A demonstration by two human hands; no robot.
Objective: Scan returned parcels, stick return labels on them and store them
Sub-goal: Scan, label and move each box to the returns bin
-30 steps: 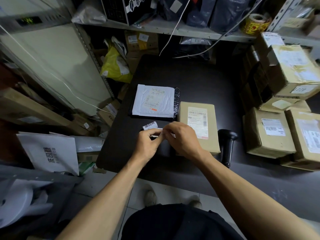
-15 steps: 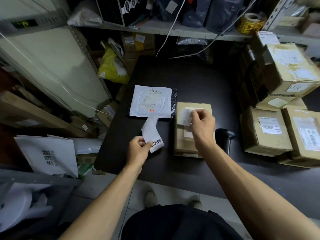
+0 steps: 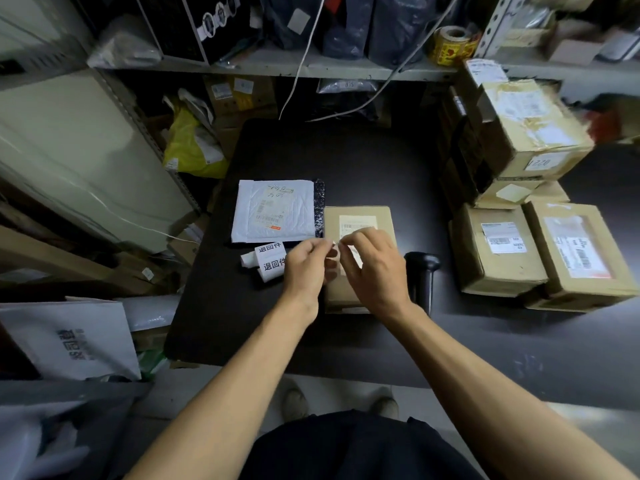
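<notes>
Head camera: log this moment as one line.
stage: peeling return label | left hand: pinching label | right hand: pinching label | over: cardboard parcel | scanner: on table

A yellow bag (image 3: pixel 194 150) is lying off the desk's (image 3: pixel 346 161) far left corner. A tape roll (image 3: pixel 452 43) is sitting on the shelf (image 3: pixel 277 67) beyond the far edge, white cables (image 3: pixel 298 60) hanging past it.

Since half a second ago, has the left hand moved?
Yes. The left hand has gone right, from the bare table beside the cardboard box to the box's left edge, meeting the right hand.
</notes>
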